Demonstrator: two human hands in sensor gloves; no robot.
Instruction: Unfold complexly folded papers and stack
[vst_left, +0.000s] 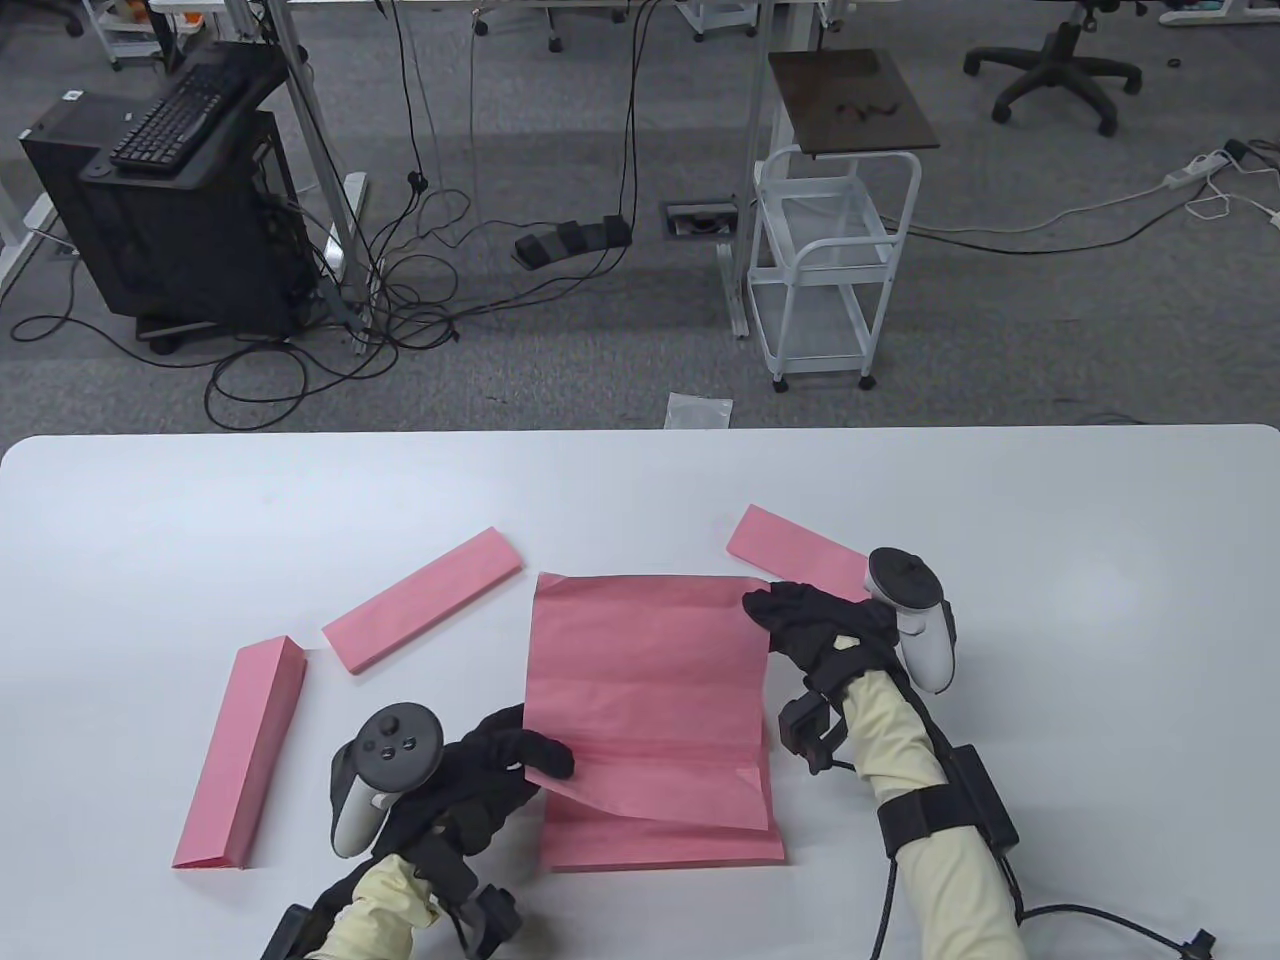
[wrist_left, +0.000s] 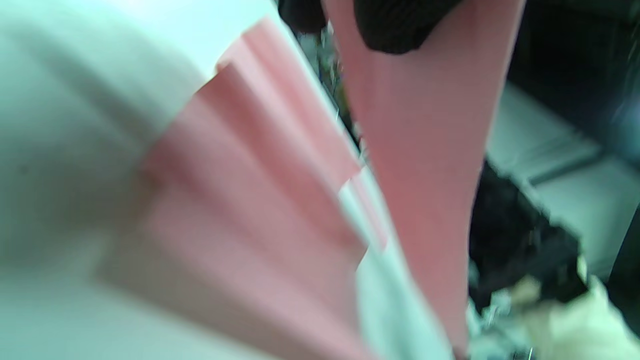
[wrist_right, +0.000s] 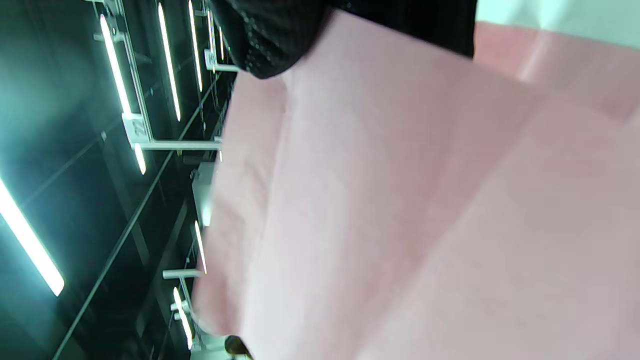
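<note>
a pink sheet (vst_left: 640, 670) is held above a flat pink stack (vst_left: 680, 840) near the table's (vst_left: 150, 520) near edge, in the middle. its near left corner is pinched by the left hand (vst_left: 490, 770), and its far right corner is pinched by the right hand (vst_left: 820, 620), so the sheet is stretched between them. three folded pink strips are seen: one (vst_left: 240, 750) toward the near left corner, one (vst_left: 425, 598) just beyond it, one (vst_left: 795, 550) partly hidden behind the right hand. the paper is judged to be thin, light and soft, easily torn or creased. it is best taken at opposite corners and lowered slowly, so that air does not shift it on the stack.
</note>
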